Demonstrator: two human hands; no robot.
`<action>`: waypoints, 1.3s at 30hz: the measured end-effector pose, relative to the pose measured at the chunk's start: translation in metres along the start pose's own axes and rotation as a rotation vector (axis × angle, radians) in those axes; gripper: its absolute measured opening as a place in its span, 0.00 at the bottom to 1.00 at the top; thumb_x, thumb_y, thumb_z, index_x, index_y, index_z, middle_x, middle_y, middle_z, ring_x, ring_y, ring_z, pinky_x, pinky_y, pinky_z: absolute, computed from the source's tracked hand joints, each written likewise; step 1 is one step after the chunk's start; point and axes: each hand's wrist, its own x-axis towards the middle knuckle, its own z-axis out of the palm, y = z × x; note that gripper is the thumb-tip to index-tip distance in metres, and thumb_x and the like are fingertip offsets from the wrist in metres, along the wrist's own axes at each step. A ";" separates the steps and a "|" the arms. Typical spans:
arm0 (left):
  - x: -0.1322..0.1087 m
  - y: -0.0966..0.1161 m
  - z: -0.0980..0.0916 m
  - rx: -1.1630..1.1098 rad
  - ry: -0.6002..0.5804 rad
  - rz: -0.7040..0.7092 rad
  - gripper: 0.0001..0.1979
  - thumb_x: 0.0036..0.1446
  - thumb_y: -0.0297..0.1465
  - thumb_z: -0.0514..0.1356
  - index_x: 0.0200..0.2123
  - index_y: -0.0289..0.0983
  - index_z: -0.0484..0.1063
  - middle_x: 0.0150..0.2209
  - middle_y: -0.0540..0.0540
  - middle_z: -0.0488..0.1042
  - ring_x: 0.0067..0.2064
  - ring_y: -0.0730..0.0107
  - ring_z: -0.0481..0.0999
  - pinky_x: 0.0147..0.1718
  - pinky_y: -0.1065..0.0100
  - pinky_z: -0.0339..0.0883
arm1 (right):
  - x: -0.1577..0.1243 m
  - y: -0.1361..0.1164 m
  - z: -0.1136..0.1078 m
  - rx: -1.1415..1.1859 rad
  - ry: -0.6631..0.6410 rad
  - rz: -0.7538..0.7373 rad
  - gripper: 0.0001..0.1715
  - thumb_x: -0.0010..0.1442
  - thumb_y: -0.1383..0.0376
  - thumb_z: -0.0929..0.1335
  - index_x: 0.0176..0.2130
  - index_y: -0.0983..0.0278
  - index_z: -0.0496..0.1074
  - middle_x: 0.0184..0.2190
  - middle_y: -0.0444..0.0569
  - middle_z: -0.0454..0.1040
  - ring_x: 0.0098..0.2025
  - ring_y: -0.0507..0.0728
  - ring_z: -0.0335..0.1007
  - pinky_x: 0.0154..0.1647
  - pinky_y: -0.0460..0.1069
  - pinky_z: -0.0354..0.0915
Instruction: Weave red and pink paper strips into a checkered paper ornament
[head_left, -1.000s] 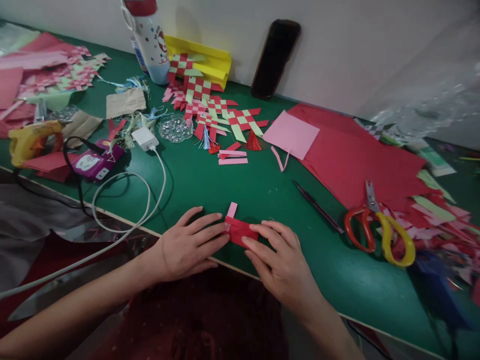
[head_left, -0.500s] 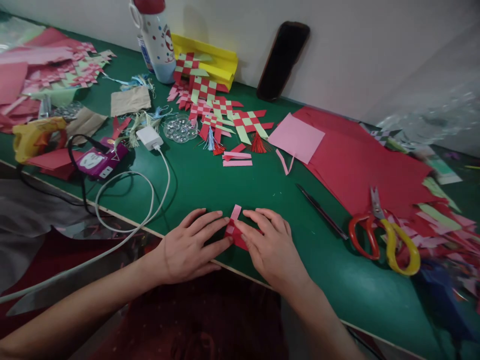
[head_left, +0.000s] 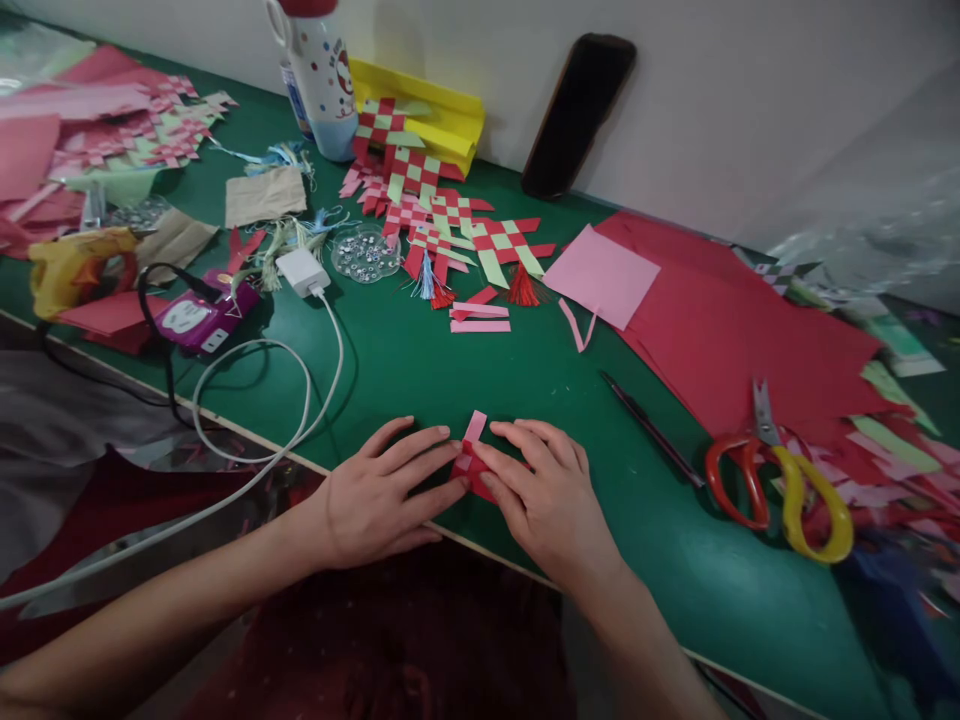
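A small piece of interlaced red and pink paper strips lies near the table's front edge, with one pink end sticking up past my fingers. My left hand lies palm down at its left, fingers spread, the index and middle fingertips pressing its edge. From the right, my right hand grips the piece between thumb and index finger, with the other fingers curved above the table. Part of the paper is hidden under the fingertips. Loose pink strips lie farther back.
Red-and-yellow scissors and a dark pen lie to the right, near red sheets and a pink square. Finished woven paper fish lie behind. A white cable loops at left, near a yellow glue gun.
The view has shifted slightly, so the table things sit a little farther right. Both hands stay at the paper piece, with only slight finger movement.
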 end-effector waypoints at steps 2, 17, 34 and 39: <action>-0.002 0.000 -0.001 0.007 0.021 0.004 0.22 0.63 0.43 0.60 0.59 0.45 0.67 0.62 0.44 0.67 0.66 0.55 0.60 0.67 0.49 0.46 | 0.000 0.000 0.000 0.001 0.005 0.002 0.16 0.69 0.62 0.63 0.50 0.56 0.77 0.52 0.49 0.76 0.55 0.62 0.64 0.51 0.58 0.60; 0.000 -0.001 0.003 0.011 -0.036 0.028 0.26 0.66 0.45 0.55 0.62 0.40 0.65 0.60 0.44 0.70 0.66 0.55 0.61 0.69 0.45 0.35 | -0.008 0.012 -0.010 -0.001 -0.022 0.018 0.17 0.68 0.68 0.62 0.53 0.63 0.74 0.53 0.53 0.75 0.57 0.62 0.63 0.56 0.59 0.63; 0.004 0.002 0.005 0.023 -0.041 0.012 0.26 0.65 0.46 0.55 0.60 0.40 0.66 0.66 0.47 0.63 0.68 0.57 0.56 0.70 0.48 0.27 | -0.035 0.008 -0.017 0.008 0.024 -0.034 0.14 0.68 0.65 0.63 0.48 0.56 0.76 0.51 0.42 0.78 0.57 0.60 0.65 0.57 0.58 0.53; 0.005 0.002 0.005 0.015 -0.014 0.008 0.25 0.64 0.46 0.56 0.59 0.40 0.67 0.64 0.46 0.66 0.67 0.57 0.58 0.70 0.47 0.32 | -0.048 0.024 -0.025 -0.014 0.048 0.028 0.13 0.66 0.67 0.66 0.48 0.57 0.75 0.50 0.46 0.78 0.57 0.60 0.65 0.56 0.59 0.58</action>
